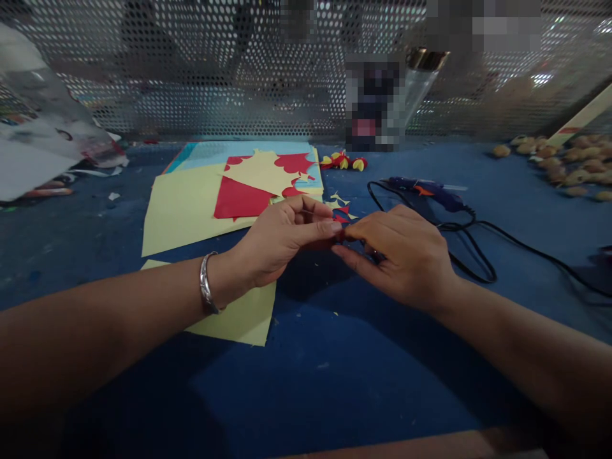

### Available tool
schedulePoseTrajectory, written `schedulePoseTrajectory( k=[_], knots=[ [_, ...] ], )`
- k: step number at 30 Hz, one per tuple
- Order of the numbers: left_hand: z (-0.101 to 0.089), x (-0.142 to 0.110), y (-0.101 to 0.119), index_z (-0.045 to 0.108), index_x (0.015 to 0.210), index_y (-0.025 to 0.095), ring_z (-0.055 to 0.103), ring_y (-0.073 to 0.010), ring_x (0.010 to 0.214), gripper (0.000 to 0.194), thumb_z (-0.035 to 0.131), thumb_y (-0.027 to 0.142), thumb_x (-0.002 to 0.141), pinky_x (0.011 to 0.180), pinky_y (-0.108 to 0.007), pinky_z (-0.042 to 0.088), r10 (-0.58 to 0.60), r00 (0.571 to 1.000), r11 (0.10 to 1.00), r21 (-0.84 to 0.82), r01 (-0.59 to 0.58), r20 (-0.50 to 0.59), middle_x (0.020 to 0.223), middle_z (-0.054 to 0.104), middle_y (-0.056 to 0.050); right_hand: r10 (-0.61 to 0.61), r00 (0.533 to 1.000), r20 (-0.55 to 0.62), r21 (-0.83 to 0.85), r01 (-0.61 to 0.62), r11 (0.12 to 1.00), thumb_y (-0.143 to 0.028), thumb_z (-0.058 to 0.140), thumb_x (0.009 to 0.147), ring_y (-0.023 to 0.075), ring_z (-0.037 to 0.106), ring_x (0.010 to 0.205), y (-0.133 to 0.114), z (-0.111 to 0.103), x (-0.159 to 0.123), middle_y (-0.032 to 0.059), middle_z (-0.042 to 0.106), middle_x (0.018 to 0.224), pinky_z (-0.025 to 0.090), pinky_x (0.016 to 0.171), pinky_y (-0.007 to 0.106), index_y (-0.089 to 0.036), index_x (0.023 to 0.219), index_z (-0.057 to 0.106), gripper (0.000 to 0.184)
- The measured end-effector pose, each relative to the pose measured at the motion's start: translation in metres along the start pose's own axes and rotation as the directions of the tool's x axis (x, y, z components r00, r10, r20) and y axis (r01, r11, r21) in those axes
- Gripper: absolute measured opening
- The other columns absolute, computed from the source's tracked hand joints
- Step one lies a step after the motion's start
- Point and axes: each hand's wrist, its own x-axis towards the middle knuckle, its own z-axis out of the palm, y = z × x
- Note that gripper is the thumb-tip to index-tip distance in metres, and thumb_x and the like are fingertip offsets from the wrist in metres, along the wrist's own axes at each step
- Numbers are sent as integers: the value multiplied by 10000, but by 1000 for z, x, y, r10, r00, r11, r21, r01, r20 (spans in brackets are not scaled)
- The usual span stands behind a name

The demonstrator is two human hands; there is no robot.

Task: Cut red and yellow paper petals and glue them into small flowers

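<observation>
Bare forearms (105, 325) converge on a small red piece (340, 235), pinched in the fingertips of the left hand (282, 236) and the right hand (406, 255) above the blue desk (310, 382), presumably because it is too slight for a fuller grip (its shape is mostly hidden). Just beyond lie paper scraps (343, 210), then a red sheet (243, 199) beneath a scallop-edged yellow sheet (258, 172), seemingly placed within reach; the glue gun (444, 197) rests to the right, apart from the sheets, perhaps to spare them its heat.
</observation>
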Motion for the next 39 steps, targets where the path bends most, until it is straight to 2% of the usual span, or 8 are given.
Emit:
schedulePoseTrajectory(
  k=[5,9,15,22,31,35,39],
  knots=[
    [-3,2,2,672,917,146,740,-131,851,305,917,151,736,847,-287,590,7,999,1000,6,-8,48,864,760,-11,56,997,-46,45,-54,998,-315,639,1026,177,689,678,0,0,-2,21,778,818,479,678,355,-217,986,711,128],
    [-4,2,2,679,925,145,745,-129,876,299,916,153,742,876,-286,587,16,998,1000,17,-17,63,889,773,-18,104,994,-32,60,-102,993,-288,628,1030,174,687,693,1,0,-3,28,787,844,488,685,349,-224,971,717,124],
    [-6,2,1,689,934,141,722,-100,854,317,934,164,733,856,-249,571,55,996,997,57,-60,74,879,770,-7,113,993,-37,79,-110,991,-264,643,1015,171,679,679,0,-1,-2,27,784,828,483,660,339,-215,950,718,110],
    [-9,4,-1,692,967,143,726,-109,890,353,944,185,724,880,-258,573,134,985,981,124,-148,112,921,791,-27,131,990,-48,71,-127,989,-231,628,1019,178,702,687,0,-1,-1,18,785,819,496,648,343,-230,942,699,105],
    [-13,6,-5,644,998,162,744,-134,896,346,886,164,751,892,-296,594,221,954,920,282,-272,201,975,770,-41,121,992,-35,7,-121,993,-216,607,1005,165,661,656,2,-1,-2,22,778,807,456,640,333,-215,945,714,122],
    [-13,6,-5,617,1010,165,728,-138,885,373,877,203,744,859,-302,589,211,952,902,332,-277,223,979,744,-42,75,997,-16,-17,-75,997,-202,611,997,162,640,632,3,0,-2,19,771,790,453,658,341,-203,979,731,122],
    [-12,4,-3,623,1043,167,719,-153,886,410,882,249,736,843,-314,589,180,953,878,397,-267,243,978,725,-44,51,999,17,-28,-51,998,-228,603,1013,161,641,630,4,-1,-2,14,748,745,448,665,339,-204,930,729,153]
  ],
)
